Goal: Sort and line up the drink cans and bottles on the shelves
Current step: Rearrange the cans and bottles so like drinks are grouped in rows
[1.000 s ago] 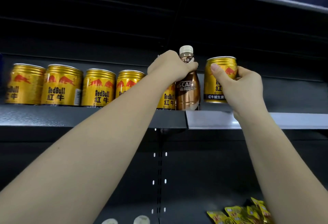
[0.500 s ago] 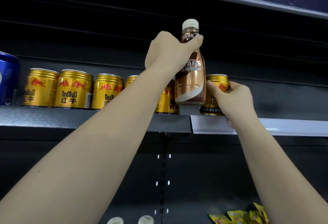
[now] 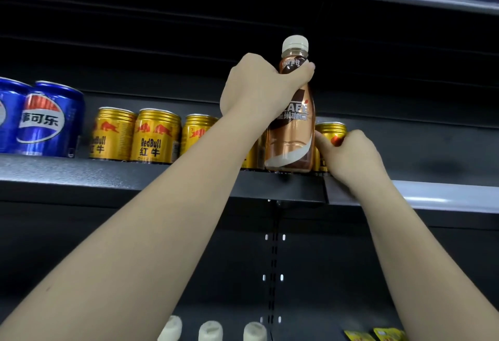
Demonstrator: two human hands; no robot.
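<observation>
Both hands working at the dark shelf (image 3: 81,170): one bottle gripped, one can gripped.

The left hand (image 3: 259,89) is curling its fingers around the neck of the brown coffee bottle (image 3: 293,135), holding it upright with its base at shelf level. Just beside it, the right hand (image 3: 351,157) is wrapping thumb and fingers around a gold can (image 3: 332,131). Further left, three gold Red Bull cans (image 3: 156,135) are standing in a row, with two blue Pepsi cans (image 3: 48,119) beyond them.
</observation>
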